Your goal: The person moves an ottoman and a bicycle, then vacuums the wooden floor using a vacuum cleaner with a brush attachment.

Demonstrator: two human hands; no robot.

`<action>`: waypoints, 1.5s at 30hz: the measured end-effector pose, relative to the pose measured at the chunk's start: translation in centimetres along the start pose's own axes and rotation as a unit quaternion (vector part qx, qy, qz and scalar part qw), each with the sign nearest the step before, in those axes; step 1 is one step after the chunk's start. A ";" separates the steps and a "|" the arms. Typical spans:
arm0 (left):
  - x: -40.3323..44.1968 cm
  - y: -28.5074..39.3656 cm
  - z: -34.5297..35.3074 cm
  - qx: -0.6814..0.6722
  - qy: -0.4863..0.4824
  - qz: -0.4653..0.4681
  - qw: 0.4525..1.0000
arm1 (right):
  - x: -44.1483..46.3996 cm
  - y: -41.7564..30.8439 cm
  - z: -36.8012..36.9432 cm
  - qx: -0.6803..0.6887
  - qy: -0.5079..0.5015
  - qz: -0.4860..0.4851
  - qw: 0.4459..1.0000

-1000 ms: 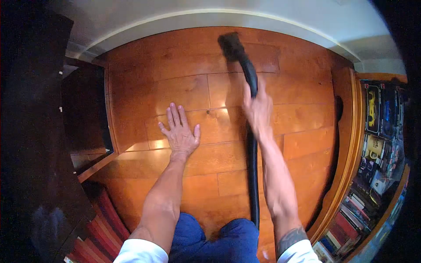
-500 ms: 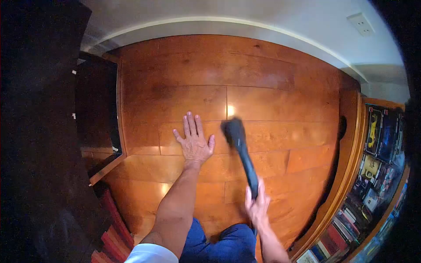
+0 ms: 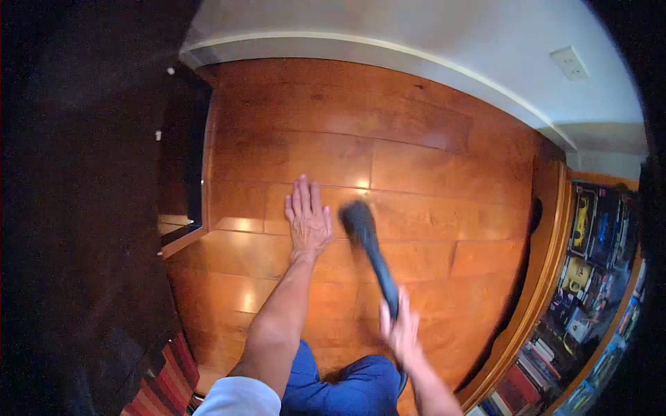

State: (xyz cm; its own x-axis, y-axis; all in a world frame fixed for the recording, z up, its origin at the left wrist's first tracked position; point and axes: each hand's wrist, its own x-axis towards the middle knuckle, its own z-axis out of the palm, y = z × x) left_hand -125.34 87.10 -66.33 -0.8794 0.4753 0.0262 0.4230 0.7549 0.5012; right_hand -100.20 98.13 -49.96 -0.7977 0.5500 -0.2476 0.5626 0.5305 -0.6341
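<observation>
Low down, faces a glossy orange-brown plank floor (image 3: 430,222), streaked with seams and bright reflections. Presses the left hand (image 3: 310,229) flat on it, with fingers (image 3: 305,197) nearly together. Grips a black tube (image 3: 381,272) in the right hand (image 3: 401,334), with fingers wrapped around it, and holds its blurred brush head (image 3: 359,220) just beside the left hand. Looks toward a pale wall (image 3: 451,24) with a baseboard (image 3: 333,47) and a socket (image 3: 569,63). Has crowded shelves (image 3: 555,305) to the right, dark furniture (image 3: 76,208) and striped red cloth (image 3: 171,371) to the left.
</observation>
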 end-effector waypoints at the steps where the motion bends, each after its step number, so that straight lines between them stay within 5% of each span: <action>1: -0.4 -0.7 -1.4 0.008 0.005 -0.007 1.000 | -4.4 0.3 -0.2 -0.024 -0.017 0.000 1.000; 3: -1.7 -1.8 -4.6 0.128 0.010 -0.136 0.982 | -8.4 -0.3 -1.2 -0.052 -0.084 0.042 0.994; 5: -3.3 -3.6 -5.3 0.152 -0.005 -0.132 0.980 | -5.6 -0.2 0.4 -0.045 -0.020 -0.001 0.999; 13: -3.6 -4.5 -5.2 0.192 -0.019 -0.131 0.972 | 27.0 -8.2 8.5 -0.072 0.153 -0.131 0.977; 17: -3.3 -4.5 -5.3 0.193 -0.023 -0.136 0.971 | 25.6 -9.2 7.1 0.009 0.059 -0.079 0.995; 19: -3.5 -4.5 -5.5 0.196 -0.031 -0.136 0.971 | 18.5 -7.1 5.8 -0.037 0.004 -0.032 0.999; 22: -3.5 -4.5 -5.5 0.180 -0.038 -0.150 0.971 | 4.8 -3.4 4.3 -0.018 0.016 -0.090 0.996; 25: -3.4 -4.2 -5.8 0.171 -0.042 -0.159 0.971 | 1.5 -3.3 3.7 -0.047 -0.029 -0.044 0.997; 31: -3.7 -4.4 -5.3 0.191 -0.030 -0.149 0.970 | 22.1 -10.2 8.2 0.012 -0.019 -0.069 0.997; 35: -3.6 -4.2 -5.3 0.190 -0.030 -0.151 0.970 | 30.4 -15.1 12.4 0.067 -0.028 -0.178 0.981; 42: -3.6 -4.7 -4.9 0.172 -0.018 -0.144 0.974 | 28.0 -18.9 17.6 0.092 -0.034 -0.177 0.979; 45: -4.9 -6.8 -4.2 0.179 0.029 -0.105 0.978 | 21.1 -17.1 15.6 0.083 -0.140 -0.173 0.971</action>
State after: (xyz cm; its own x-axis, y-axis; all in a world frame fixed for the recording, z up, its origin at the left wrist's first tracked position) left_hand -124.83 77.70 -66.25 -0.9616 0.2742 0.0100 0.2720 0.9478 0.1664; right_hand -130.03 90.64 -55.76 -0.9735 0.1482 -0.1744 0.2270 0.5280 -0.8183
